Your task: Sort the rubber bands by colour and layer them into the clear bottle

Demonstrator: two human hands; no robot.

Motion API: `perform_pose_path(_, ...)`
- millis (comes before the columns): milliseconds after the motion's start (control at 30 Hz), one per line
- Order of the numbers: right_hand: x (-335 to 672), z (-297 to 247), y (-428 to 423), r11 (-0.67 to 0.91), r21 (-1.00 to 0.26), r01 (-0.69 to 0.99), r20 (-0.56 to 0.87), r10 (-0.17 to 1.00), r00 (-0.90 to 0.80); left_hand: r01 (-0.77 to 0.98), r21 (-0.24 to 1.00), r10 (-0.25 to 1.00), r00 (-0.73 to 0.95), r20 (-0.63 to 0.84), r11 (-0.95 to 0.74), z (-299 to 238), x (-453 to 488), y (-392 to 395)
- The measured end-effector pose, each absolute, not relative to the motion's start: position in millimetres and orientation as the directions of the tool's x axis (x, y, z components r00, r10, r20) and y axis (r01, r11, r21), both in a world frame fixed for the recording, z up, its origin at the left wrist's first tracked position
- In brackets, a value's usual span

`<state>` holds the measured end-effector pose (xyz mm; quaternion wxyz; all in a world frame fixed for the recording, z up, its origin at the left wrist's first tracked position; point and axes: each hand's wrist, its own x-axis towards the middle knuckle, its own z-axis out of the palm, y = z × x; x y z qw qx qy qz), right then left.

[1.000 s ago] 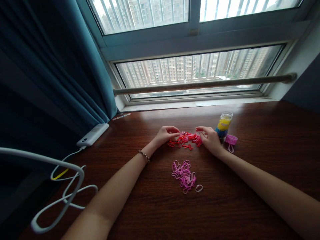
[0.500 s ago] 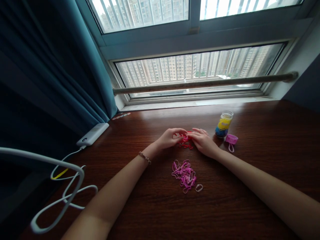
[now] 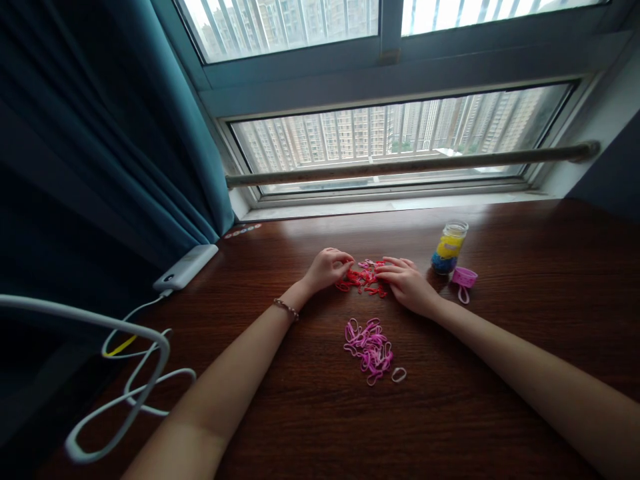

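A spread of red rubber bands point(image 3: 367, 275), with a few pink ones mixed in, lies on the dark wooden table. At its left edge is my left hand point(image 3: 327, 269), thumb and fingertips drawn together; whatever they pinch is too small to make out. My right hand point(image 3: 407, 285) rests at the right side of the red bands, fingers stretched out and touching the nearest ones. Closer to me is a separate heap of pink rubber bands point(image 3: 370, 350), with a single pale pink band point(image 3: 399, 375) beside it.
Right of my right hand stands an uncapped glass jar point(image 3: 449, 248) holding yellow and blue contents. A pink lid with a loop point(image 3: 465, 277) lies beside it. On the left are a white power bank point(image 3: 186, 270), a looping white cable point(image 3: 135, 400) and a blue curtain point(image 3: 190, 167).
My left hand has moved left, away from my right hand, uncovering more of the red bands, which now reach further left. The right hand stays nearly where it was.
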<state>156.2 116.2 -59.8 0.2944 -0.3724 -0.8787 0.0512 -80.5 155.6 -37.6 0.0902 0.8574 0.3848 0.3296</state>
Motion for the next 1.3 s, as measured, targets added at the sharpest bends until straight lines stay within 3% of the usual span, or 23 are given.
perform_pose_path(133, 156, -59, 115, 0.713, -0.304, 0.632, 0.469, 0.690, -0.552, 0.651, 0.385, 0.736, 0.427, 0.526, -0.654, -46, -85, 162)
perform_pose_path(267, 155, -57, 113, 0.718, -0.274, 0.640, 0.433, 0.686, -0.585, 0.641, 0.311, 0.680, 0.471, 0.562, -0.702, -48, -82, 162)
perform_pose_path(533, 151, -56, 110, 0.693, -0.251, 0.676, 0.407, 0.709, -0.576, 0.670, 0.204, 0.669, 0.566, 0.481, -0.714, -52, -74, 157)
perform_pose_path(667, 151, -55, 112, 0.706, -0.287, 0.647, 0.500, 0.686, -0.528, 0.634, 0.256, 0.669, 0.583, 0.462, -0.730, -55, -75, 161)
perform_pose_path(833, 153, -53, 114, 0.686, -0.490, 0.537, 0.621, 0.708, -0.338, 0.619, 0.335, 0.696, 0.545, 0.468, -0.710, -55, -76, 164)
perform_pose_path(1100, 156, -54, 115, 0.517, -0.675, 0.527, 0.552, 0.827, -0.105, 0.588, 0.434, 0.729, 0.504, 0.463, -0.682, -52, -74, 159)
perform_pose_path(1300, 155, -50, 113, 0.598, -0.649, 0.472, 0.618, 0.775, -0.132, 0.575, 0.529, 0.776, 0.378, 0.505, -0.625, -49, -74, 155)
